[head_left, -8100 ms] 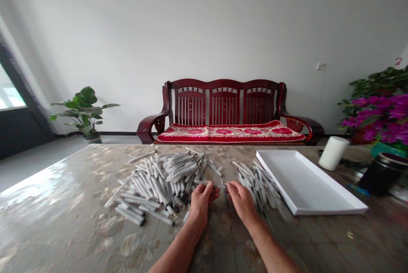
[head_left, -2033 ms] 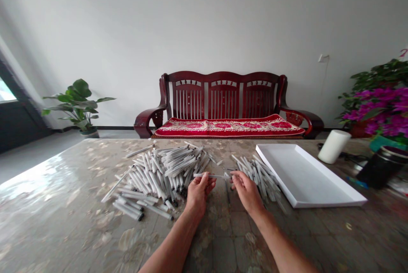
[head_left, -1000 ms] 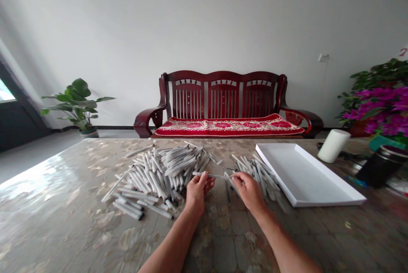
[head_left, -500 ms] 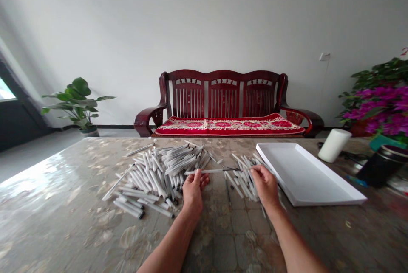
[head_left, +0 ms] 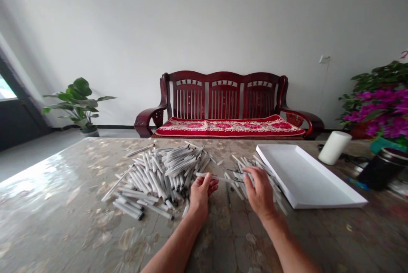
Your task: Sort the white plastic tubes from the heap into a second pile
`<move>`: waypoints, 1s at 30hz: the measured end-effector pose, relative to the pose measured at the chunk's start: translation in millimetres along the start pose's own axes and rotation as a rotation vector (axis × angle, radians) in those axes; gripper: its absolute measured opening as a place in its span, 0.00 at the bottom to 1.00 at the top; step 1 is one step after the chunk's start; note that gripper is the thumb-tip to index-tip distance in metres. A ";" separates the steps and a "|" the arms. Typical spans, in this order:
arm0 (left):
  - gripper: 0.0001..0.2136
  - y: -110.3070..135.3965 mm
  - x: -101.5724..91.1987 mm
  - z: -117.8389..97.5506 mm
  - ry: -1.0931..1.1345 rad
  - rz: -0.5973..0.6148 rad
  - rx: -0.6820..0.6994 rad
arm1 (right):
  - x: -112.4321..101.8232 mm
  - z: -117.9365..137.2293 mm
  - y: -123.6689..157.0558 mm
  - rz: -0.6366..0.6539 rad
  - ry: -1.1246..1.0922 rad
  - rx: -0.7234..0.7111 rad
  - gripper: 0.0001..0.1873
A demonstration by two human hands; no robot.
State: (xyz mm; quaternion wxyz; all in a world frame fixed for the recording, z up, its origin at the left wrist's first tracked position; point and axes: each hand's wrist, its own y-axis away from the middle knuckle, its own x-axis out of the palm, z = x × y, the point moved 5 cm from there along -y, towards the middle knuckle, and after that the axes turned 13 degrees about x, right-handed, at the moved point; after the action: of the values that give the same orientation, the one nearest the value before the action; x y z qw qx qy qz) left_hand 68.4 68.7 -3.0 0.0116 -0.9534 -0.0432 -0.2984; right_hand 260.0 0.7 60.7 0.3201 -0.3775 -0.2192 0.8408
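Observation:
My left hand (head_left: 200,194) is closed, pinching a whitish translucent pen barrel (head_left: 218,178) between thumb and fingers. The barrel lies nearly level and points right. A thin dark refill (head_left: 238,181) sticks out of its right end. At that end, the bent fingers of my right hand (head_left: 260,190) close on the refill; their exact contact is partly hidden. To the left spreads a heap of similar pen barrels (head_left: 156,171), several with black ends. Behind and under my right hand lies a smaller group of whitish pens (head_left: 234,186), with some dark thin refills among them.
A shallow white tray (head_left: 318,203) stands on the patterned table (head_left: 95,239) at right. Beyond it are a white cylinder (head_left: 334,147), a black cup (head_left: 382,169) and purple flowers (head_left: 382,107). A red wooden bench (head_left: 223,94) stands behind the table.
My left hand has shifted slightly right with the barrel. My right hand has come left toward it, and less of the refill shows between the barrel and my fingers.

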 end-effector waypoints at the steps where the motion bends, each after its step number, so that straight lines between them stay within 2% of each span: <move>1: 0.23 3.4 3.0 1.4 -0.025 0.035 -0.007 | 7.9 8.6 4.7 0.096 -0.023 -0.010 0.15; 3: 0.23 8.7 7.4 3.2 -0.067 0.097 -0.008 | 25.4 21.7 14.4 0.305 -0.016 -0.006 0.14; 5: 0.24 11.0 9.3 3.1 -0.071 0.132 -0.001 | 38.8 26.5 20.9 0.460 -0.008 0.045 0.15; 10: 0.29 7.7 8.6 -2.6 -0.016 0.160 0.008 | 49.4 16.7 19.3 0.593 -0.176 0.206 0.18; 14: 0.25 5.8 6.5 -5.0 -0.043 0.111 0.059 | 54.1 14.5 22.2 0.712 -0.247 0.223 0.20; 16: 0.24 6.4 4.7 -4.0 -0.053 0.063 0.076 | 52.6 18.6 24.4 0.681 -0.200 0.177 0.19; 21: 0.22 5.8 -6.6 -3.2 0.009 -0.118 0.054 | 40.2 27.6 26.7 0.473 0.121 -0.010 0.13; 23: 0.21 4.5 -9.9 -3.9 0.036 -0.150 0.047 | 35.0 24.7 25.2 0.375 0.212 -0.070 0.13; 26: 0.19 4.1 -6.9 -0.5 -0.050 -0.073 0.050 | 32.3 8.7 21.3 0.251 0.320 -0.030 0.13; 30: 0.13 5.7 0.4 11.4 -0.193 0.015 0.077 | 36.3 -2.9 21.2 0.173 0.354 0.001 0.14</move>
State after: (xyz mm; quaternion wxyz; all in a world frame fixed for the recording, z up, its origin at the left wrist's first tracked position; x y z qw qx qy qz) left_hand 75.7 63.6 -12.1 0.0465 -0.9768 -0.0485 -0.2034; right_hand 235.9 11.8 28.0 0.2806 -0.5365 -0.1257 0.7858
